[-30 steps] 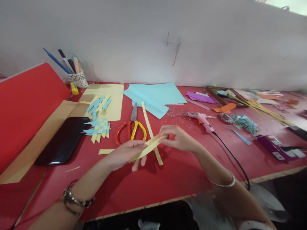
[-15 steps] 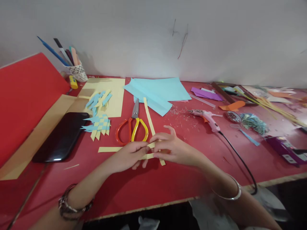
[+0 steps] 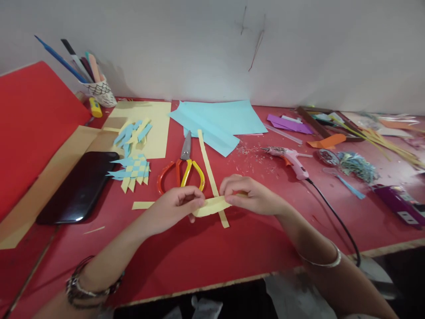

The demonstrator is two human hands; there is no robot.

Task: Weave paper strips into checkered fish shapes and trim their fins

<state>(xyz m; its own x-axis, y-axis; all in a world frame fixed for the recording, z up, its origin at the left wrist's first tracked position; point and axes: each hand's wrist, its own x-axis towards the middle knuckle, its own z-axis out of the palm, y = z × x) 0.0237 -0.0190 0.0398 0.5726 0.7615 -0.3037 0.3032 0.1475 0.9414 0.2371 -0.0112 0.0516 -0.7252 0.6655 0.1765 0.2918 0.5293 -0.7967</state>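
Between my two hands a pale yellow paper strip (image 3: 212, 206) is held up, its ends pinched in my fingers. My left hand (image 3: 177, 206) grips its left end and my right hand (image 3: 245, 195) its right end. Below it, a long yellow paper strip (image 3: 207, 164) lies slanted on the red table, and another yellow strip (image 3: 142, 205) pokes out left of my left hand. Scissors (image 3: 182, 166) with red and yellow handles rest just beyond my left hand. A woven blue and yellow paper piece (image 3: 133, 170) lies further left.
A black phone (image 3: 79, 188) lies at left beside a red sheet (image 3: 36, 128). Light blue paper (image 3: 219, 122) is at the back. To the right are a pink glue gun (image 3: 288, 159) with its cord and a purple device (image 3: 396, 201). A pen cup (image 3: 99, 92) stands back left.
The yellow strip in my hands has been turned and now shows its broad face between them. My right hand's fingers have closed in on its end. The view has shifted slightly.
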